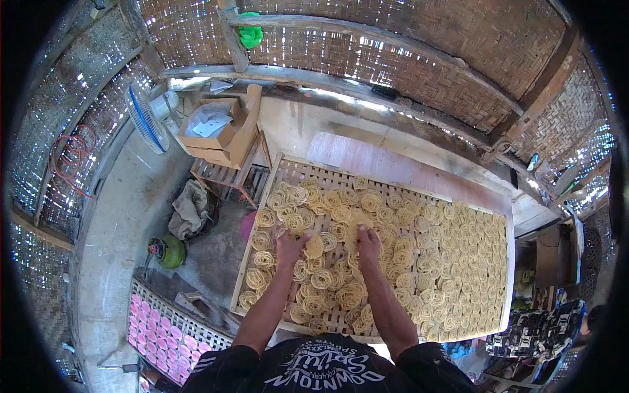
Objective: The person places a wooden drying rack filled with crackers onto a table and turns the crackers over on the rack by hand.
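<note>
Coiled yellow rounds [321, 278], many; located on a slatted tray [280, 171], in front of the person. Packed tightly toward the right rim; looser at left, with bare slats showing between pieces and along the far left corner.

Left hand [292, 249]: over the left part of the tray, fingers at a smooth-faced round [315, 247]. Right hand [368, 245]: nearer the middle, thumb against another round. The two stand apart, coils between them; from where I stand I cannot tell how firmly either grips.

Tray edges: far side, a pale board [406, 162]; near side, the person's dark shirt [327, 367]; left side, open grey floor [213, 278], then a green gas cylinder [171, 252]. Lower left, a second tray [180, 308] of pink rounds [157, 334].
</note>
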`<state>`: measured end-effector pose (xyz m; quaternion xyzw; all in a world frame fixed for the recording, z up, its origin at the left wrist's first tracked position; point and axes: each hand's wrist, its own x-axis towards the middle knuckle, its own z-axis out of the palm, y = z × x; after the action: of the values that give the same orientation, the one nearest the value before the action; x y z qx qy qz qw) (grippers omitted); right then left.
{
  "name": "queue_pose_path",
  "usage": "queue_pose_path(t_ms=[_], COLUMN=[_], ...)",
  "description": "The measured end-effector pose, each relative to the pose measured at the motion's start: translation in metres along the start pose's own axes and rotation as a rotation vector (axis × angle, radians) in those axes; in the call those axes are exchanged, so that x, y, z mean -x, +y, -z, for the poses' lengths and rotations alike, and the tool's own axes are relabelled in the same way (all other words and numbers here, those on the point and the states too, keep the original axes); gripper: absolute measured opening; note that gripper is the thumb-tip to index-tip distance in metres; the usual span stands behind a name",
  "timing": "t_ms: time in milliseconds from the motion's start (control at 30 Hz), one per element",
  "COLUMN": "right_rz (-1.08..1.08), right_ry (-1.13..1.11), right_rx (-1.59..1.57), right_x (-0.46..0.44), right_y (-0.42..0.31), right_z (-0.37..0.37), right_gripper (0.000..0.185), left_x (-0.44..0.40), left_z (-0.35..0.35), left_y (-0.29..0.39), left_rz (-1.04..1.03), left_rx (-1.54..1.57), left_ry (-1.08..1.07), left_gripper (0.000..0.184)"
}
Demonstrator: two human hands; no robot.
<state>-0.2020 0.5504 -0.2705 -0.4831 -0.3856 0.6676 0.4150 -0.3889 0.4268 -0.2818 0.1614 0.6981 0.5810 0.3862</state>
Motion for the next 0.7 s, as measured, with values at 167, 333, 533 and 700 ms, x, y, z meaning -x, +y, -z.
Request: queue_pose_path(t_ms=[167, 333, 533, 700], right_rz=[-0.053, 0.104, 0.558, 0.775], right_ry=[-0.036, -0.106, 0.143, -0.072], right_rx=[0.140, 0.603, 1.034, 1.198], right_x=[-0.017, -0.039, -0.010, 0.023], right_y=[0.041, 0.070, 0.038, 0.037], right_z=[0.022, 0.035, 0.033, 0.018], right_gripper=[0.014, 0.025, 0.035, 0.043], left_x=[-0.020, -0.026, -0.057, -0.083], left_z=[-0.005, -0.019, -0.016, -0.001], left_y=[-0.020, -0.007, -0.005, -0.004], left_rz=[0.191, 0.147, -0.038, -0.230], left_rx=[0.198, -0.072, -0.477, -0.290], left_ry=[0.012, 0.113, 0.029, -0.234], left_gripper=[0.055, 0.055, 0.056, 0.052])
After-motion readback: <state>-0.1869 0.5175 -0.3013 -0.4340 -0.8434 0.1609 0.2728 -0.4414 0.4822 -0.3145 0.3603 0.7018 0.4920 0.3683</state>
